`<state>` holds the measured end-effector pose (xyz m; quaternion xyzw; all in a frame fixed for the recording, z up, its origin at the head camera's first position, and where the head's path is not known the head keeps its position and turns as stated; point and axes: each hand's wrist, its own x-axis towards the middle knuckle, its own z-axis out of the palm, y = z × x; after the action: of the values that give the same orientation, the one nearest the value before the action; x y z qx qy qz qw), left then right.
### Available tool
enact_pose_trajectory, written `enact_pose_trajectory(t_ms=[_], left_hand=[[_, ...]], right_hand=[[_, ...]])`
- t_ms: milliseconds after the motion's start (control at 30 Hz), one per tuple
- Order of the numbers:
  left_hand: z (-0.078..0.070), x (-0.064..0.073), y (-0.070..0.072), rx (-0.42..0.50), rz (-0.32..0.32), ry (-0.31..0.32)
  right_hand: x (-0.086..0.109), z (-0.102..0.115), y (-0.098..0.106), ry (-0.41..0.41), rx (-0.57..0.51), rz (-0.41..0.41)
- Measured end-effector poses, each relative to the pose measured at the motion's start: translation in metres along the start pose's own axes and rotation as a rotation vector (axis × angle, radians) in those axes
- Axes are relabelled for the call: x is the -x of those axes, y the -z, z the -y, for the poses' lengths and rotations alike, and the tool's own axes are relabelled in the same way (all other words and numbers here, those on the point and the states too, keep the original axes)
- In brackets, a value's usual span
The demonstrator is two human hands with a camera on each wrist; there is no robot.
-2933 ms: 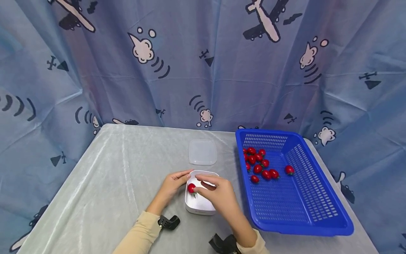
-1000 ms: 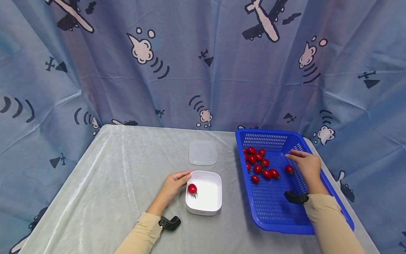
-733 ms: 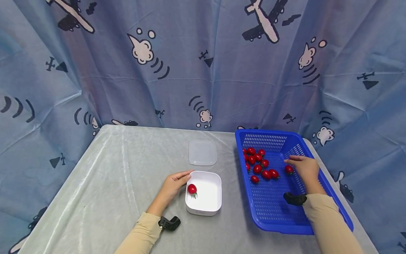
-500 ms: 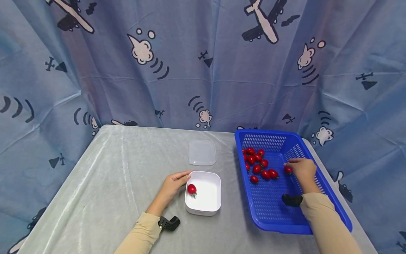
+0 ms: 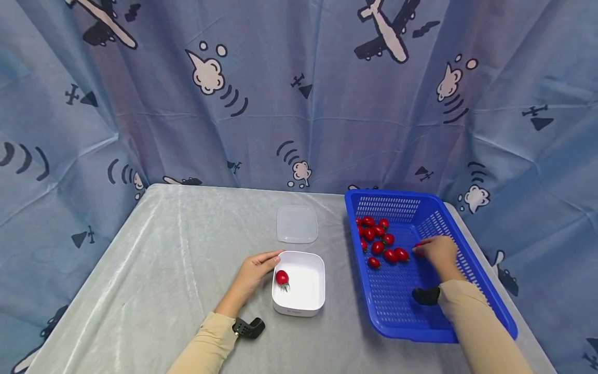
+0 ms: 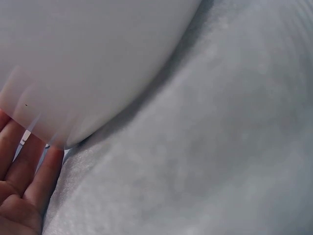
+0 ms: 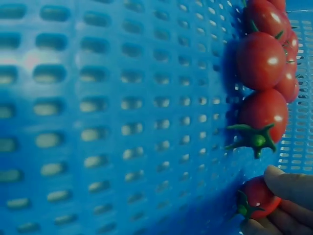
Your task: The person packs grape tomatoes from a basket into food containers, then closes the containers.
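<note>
My left hand [image 5: 256, 270] is at the back left corner of a square white plastic container [image 5: 322, 291], thumb at the rim. In the left wrist view, fingers [image 6: 44, 171] lie against the container's outer wall [image 6: 98, 88]. Inside it, by the left wall, lies one red cherry tomato [image 5: 282, 277] with a green stem. Inside the blue basket [image 5: 374, 311], my right hand [image 5: 439, 253] pinches another cherry tomato [image 7: 259, 197] between thumb and fingers. In the head view the hand mostly covers that tomato. Several more cherry tomatoes [image 5: 377, 247] lie along the basket's left side.
A translucent square lid [image 5: 297, 224] lies flat behind the container. The basket stands at the right of the table, which has a pale grey cloth [image 5: 140, 270]. A blue curtain [image 5: 261, 104] printed with planes hangs behind.
My right hand left the container for the basket, lowered onto the lone tomato at its right and now pinches it, shifting slightly left. My left hand stays at the container.
</note>
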<state>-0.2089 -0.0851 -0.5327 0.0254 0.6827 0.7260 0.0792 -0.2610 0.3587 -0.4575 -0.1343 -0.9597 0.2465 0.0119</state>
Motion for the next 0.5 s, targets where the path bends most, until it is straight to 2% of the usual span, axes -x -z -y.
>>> enact_pose_trajectory(t_ms=[133,200,300,367,500], left_hand=[[0.002,0.001,0.001,0.001,0.017,-0.047],[0.004,0.000,0.002,-0.008,0.031,-0.088],[0.005,-0.001,0.002,-0.016,0.038,-0.109],[0.005,-0.001,0.001,-0.006,0.034,-0.082],[0.003,-0.001,0.000,0.023,0.011,-0.001]], right_hand=[[-0.001,-0.002,0.001,0.015,-0.001,0.021],[-0.001,0.000,0.003,-0.005,-0.028,0.005],[0.001,0.008,0.008,-0.059,-0.113,-0.029],[0.004,0.017,0.013,-0.094,-0.181,-0.050],[0.013,0.038,0.022,-0.113,-0.286,-0.070]])
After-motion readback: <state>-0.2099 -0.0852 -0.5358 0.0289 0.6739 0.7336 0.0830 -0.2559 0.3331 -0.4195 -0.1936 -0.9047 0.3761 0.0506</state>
